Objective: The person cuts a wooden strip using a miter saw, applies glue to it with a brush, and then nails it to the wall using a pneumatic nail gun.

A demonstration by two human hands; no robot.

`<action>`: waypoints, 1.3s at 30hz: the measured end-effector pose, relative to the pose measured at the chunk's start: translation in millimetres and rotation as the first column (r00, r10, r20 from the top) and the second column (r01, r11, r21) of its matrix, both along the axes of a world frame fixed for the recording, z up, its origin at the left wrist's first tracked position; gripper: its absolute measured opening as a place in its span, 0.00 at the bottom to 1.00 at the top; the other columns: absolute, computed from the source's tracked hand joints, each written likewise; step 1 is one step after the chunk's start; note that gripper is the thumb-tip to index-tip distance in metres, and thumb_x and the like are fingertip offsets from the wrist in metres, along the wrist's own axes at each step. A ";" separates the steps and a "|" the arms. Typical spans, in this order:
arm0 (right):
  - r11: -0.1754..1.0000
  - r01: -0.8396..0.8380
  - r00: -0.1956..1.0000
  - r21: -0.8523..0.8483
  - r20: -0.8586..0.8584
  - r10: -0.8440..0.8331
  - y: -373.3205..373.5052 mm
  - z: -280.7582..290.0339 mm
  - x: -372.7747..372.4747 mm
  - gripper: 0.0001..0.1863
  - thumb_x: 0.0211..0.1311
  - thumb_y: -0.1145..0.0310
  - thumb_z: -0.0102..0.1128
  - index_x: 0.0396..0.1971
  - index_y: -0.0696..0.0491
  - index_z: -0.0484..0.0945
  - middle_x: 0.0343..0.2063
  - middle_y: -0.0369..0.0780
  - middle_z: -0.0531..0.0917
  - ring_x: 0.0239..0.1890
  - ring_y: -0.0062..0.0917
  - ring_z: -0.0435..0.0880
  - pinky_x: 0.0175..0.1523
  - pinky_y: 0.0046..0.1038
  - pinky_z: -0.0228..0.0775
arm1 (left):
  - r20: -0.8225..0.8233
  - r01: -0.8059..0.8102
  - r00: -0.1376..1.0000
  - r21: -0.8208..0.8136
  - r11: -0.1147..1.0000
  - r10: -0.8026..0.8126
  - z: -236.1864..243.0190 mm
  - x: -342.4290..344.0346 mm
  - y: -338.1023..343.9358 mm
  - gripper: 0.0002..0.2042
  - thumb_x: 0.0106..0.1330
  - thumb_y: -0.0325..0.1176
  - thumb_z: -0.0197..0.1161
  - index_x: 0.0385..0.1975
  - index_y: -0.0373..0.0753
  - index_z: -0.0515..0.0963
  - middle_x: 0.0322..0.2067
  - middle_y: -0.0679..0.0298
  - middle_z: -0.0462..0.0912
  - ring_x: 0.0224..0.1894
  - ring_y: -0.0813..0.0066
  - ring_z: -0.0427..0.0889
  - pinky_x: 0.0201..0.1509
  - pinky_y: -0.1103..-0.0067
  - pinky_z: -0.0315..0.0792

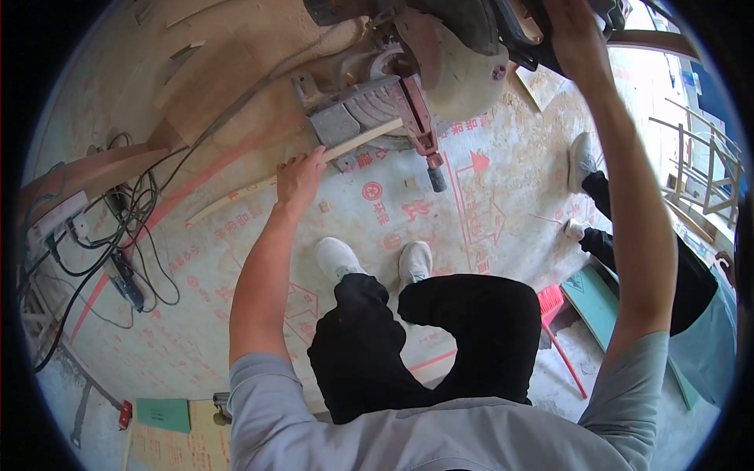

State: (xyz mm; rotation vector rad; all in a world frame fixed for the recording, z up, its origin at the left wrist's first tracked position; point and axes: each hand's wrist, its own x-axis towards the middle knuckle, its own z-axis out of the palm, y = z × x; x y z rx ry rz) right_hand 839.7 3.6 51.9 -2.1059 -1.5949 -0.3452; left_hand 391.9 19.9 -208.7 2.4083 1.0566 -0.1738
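Observation:
A thin wooden strip (365, 138) lies across the grey base (357, 112) of a miter saw, its right end at the red fence or clamp part (416, 118). My left hand (298, 180) is closed round the strip just left of the base. The strip's other end reaches down and left over the floor covering. Above the strip's right end is the saw's pale blade guard (465, 82). At the top edge my right hand (577, 35) grips the black saw handle (514, 27); its fingers are partly hidden. The blade itself is hidden.
Tangled black cables (129, 228) and a power strip (63, 216) lie at the left. Sawdust and small wood offcuts (325, 206) dot the printed floor covering. Another person's shoe (583, 161) stands at the right, near a red broom (552, 302) and green boards (593, 302).

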 end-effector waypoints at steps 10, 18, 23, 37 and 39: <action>0.604 -0.277 -0.027 -0.747 -0.622 -0.783 -260.2 -162.1 -186.4 0.12 0.70 0.64 0.60 0.45 0.57 0.82 0.32 0.36 0.82 0.32 0.20 0.80 0.38 0.24 0.76 | -0.043 0.080 0.996 0.028 0.996 -0.079 -13.4 15.4 -12.5 0.06 0.63 0.30 0.59 0.39 0.44 0.76 0.35 0.60 0.84 0.42 0.57 0.84 0.46 0.60 0.72; 0.618 0.364 -0.700 -0.696 -0.643 -0.311 -98.7 -212.5 -313.3 0.24 0.71 0.57 0.60 0.60 0.51 0.66 0.45 0.38 0.80 0.42 0.26 0.80 0.48 0.30 0.78 | 0.076 0.197 0.977 0.044 0.979 -0.200 5.4 -11.3 -33.3 0.06 0.62 0.29 0.57 0.37 0.45 0.77 0.33 0.63 0.83 0.42 0.60 0.83 0.46 0.64 0.70; 0.765 0.415 -0.597 -0.492 -0.782 -0.179 -144.0 -171.3 -325.9 0.15 0.75 0.66 0.54 0.56 0.54 0.68 0.47 0.42 0.81 0.48 0.28 0.82 0.53 0.32 0.79 | 0.151 0.207 0.968 -0.037 0.978 -0.200 45.9 -39.1 -48.2 0.06 0.60 0.28 0.60 0.37 0.44 0.76 0.33 0.63 0.82 0.42 0.63 0.82 0.47 0.65 0.69; 0.987 -0.137 0.410 -0.089 -0.912 -0.025 -187.2 175.4 -316.8 0.21 0.68 0.84 0.48 0.60 0.64 0.65 0.54 0.50 0.80 0.53 0.33 0.81 0.57 0.28 0.73 | 0.185 0.036 0.982 -0.290 0.956 0.019 141.8 -123.0 -55.1 0.03 0.56 0.25 0.62 0.27 0.39 0.75 0.28 0.55 0.80 0.36 0.52 0.81 0.43 0.61 0.73; 0.953 -0.294 0.507 -0.068 -0.857 0.095 -180.8 229.5 -299.8 0.22 0.66 0.85 0.47 0.60 0.63 0.66 0.52 0.51 0.81 0.54 0.38 0.83 0.58 0.32 0.74 | 0.215 0.035 0.976 -0.255 0.966 0.021 155.1 -111.8 -60.4 0.03 0.56 0.26 0.62 0.27 0.38 0.74 0.28 0.54 0.80 0.36 0.51 0.81 0.42 0.60 0.73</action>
